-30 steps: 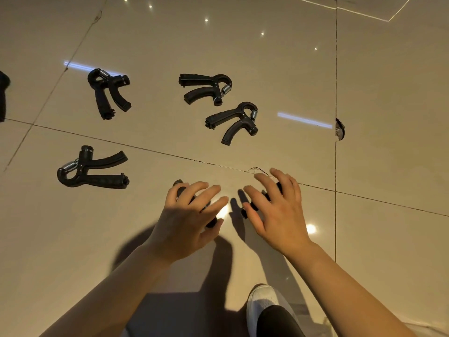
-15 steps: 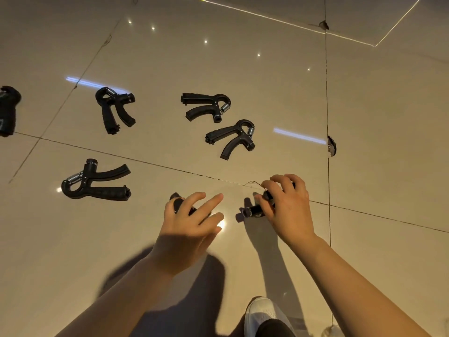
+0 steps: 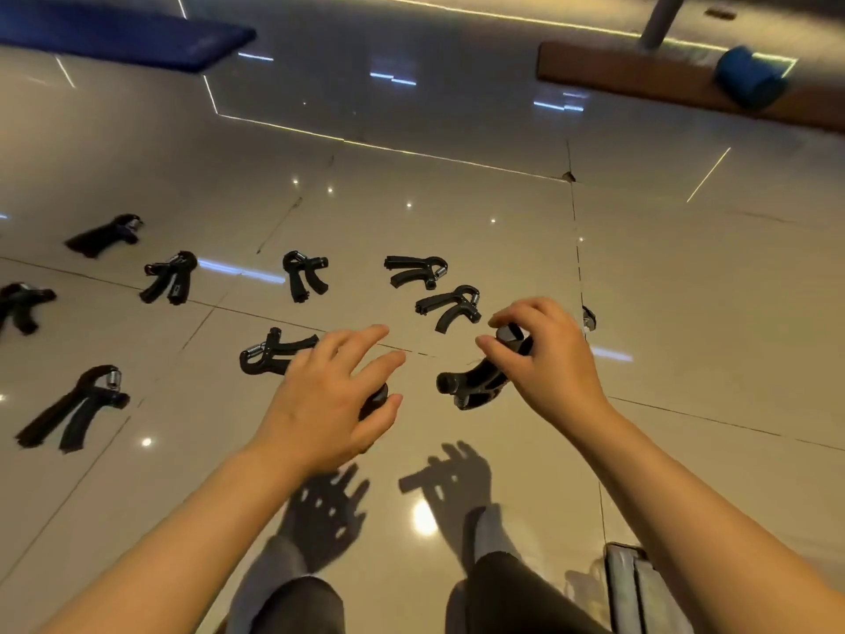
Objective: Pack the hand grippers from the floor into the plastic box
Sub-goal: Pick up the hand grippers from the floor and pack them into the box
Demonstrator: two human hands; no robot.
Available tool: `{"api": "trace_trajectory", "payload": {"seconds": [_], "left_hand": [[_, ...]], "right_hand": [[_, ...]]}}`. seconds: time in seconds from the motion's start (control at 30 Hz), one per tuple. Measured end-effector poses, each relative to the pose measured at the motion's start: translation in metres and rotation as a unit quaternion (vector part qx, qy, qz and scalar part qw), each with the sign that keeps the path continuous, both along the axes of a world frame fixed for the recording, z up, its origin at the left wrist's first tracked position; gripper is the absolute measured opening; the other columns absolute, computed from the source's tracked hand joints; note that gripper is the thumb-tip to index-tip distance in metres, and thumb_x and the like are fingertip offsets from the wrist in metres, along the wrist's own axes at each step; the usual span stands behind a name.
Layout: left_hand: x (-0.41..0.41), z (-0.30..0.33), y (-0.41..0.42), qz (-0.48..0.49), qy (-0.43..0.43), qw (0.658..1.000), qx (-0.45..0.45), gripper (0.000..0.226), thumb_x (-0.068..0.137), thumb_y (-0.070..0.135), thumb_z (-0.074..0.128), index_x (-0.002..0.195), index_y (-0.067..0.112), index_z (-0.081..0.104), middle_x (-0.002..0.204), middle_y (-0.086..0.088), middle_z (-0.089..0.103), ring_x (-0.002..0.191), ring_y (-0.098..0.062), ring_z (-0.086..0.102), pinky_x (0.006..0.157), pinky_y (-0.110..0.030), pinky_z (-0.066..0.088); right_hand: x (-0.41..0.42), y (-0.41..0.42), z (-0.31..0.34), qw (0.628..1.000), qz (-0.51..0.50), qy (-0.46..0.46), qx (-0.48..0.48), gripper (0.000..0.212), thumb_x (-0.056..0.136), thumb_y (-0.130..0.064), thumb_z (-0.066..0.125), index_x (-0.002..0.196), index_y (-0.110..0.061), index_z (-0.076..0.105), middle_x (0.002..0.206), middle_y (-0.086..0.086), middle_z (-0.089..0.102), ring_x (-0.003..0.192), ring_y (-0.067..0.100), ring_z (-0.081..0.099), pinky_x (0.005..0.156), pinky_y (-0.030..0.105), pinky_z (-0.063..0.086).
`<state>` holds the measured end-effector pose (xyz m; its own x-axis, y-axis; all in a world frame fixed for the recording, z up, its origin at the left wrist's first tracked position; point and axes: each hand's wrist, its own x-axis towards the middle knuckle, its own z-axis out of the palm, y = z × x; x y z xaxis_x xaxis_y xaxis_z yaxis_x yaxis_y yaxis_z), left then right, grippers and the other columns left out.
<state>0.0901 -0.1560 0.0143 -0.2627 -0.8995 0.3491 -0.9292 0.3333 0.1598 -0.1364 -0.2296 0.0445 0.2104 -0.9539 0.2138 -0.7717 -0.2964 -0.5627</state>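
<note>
- Right hand (image 3: pixel 555 359): grip clamped on a black hand gripper (image 3: pixel 484 377), lifted clear of the floor (image 3: pixel 457 212).
- Left hand (image 3: pixel 327 404): fingers spread over a dark object (image 3: pixel 377 400), mostly hidden; cannot tell whether gripped.
- 8 more hand grippers lying loose on the floor, nearest (image 3: pixel 450 304) just beyond the hands.
- Translucent container edge (image 3: pixel 635 588) at lower right, contents not visible.

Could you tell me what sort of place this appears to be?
Probably a gym or exercise room. Many black hand grippers lie on a glossy tiled floor, a blue mat lies at the far left, and a wooden base with a blue padded roll stands at the far right.
</note>
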Motion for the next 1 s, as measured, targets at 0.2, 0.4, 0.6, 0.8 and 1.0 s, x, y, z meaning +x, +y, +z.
{"api": "trace_trajectory", "payload": {"seconds": [0.2, 0.4, 0.6, 0.8, 1.0], "left_hand": [[-0.015, 0.109, 0.08, -0.017, 0.012, 0.999, -0.039, 0.048, 0.083, 0.053, 0.041, 0.113, 0.022, 0.063, 0.129, -0.006, 0.055, 0.11, -0.028, 0.052, 0.075, -0.047, 0.053], [-0.052, 0.217, 0.152, -0.021, 0.086, 0.991, -0.097, 0.058, 0.078, 0.061, 0.036, 0.118, 0.026, 0.061, 0.123, 0.004, 0.055, 0.119, -0.02, 0.043, 0.087, -0.043, 0.046], [-0.094, 0.222, 0.178, -0.031, 0.153, 0.982, -0.107, 0.057, 0.082, 0.057, 0.037, 0.119, 0.021, 0.062, 0.119, 0.001, 0.057, 0.113, -0.019, 0.047, 0.086, -0.04, 0.048], [-0.131, 0.19, 0.173, -0.1, 0.11, 0.986, -0.073, 0.053, 0.083, 0.054, 0.043, 0.119, 0.02, 0.063, 0.133, -0.006, 0.051, 0.119, -0.026, 0.048, 0.09, -0.045, 0.048], [-0.198, 0.177, 0.149, -0.169, 0.099, 0.98, -0.027, 0.053, 0.08, 0.057, 0.045, 0.116, 0.024, 0.064, 0.138, -0.004, 0.045, 0.119, -0.023, 0.045, 0.091, -0.034, 0.036]], "right_hand": [[-0.029, 0.096, 0.105, 0.997, -0.008, -0.046, -0.054, 0.012, 0.086, -0.032, 0.064, 0.094, -0.023, 0.066, 0.102, -0.004, 0.059, 0.1, 0.016, 0.053, 0.08, 0.027, 0.044], [-0.041, 0.181, 0.197, 0.993, -0.012, -0.045, -0.109, 0.004, 0.088, -0.034, 0.06, 0.085, -0.032, 0.059, 0.096, -0.007, 0.058, 0.096, 0.014, 0.053, 0.081, 0.036, 0.049], [-0.061, 0.224, 0.232, 0.991, -0.038, -0.016, -0.124, 0.006, 0.088, -0.035, 0.059, 0.085, -0.029, 0.059, 0.095, -0.006, 0.057, 0.092, 0.013, 0.052, 0.078, 0.033, 0.05], [-0.122, 0.235, 0.187, 0.994, -0.088, 0.017, -0.065, 0.009, 0.088, -0.037, 0.06, 0.091, -0.028, 0.062, 0.097, -0.007, 0.059, 0.092, 0.011, 0.053, 0.079, 0.031, 0.049], [-0.209, 0.23, 0.129, 0.979, -0.133, 0.155, 0.012, 0.011, 0.091, -0.039, 0.054, 0.095, -0.031, 0.06, 0.093, -0.014, 0.056, 0.102, 0.015, 0.051, 0.087, 0.043, 0.044]]}}
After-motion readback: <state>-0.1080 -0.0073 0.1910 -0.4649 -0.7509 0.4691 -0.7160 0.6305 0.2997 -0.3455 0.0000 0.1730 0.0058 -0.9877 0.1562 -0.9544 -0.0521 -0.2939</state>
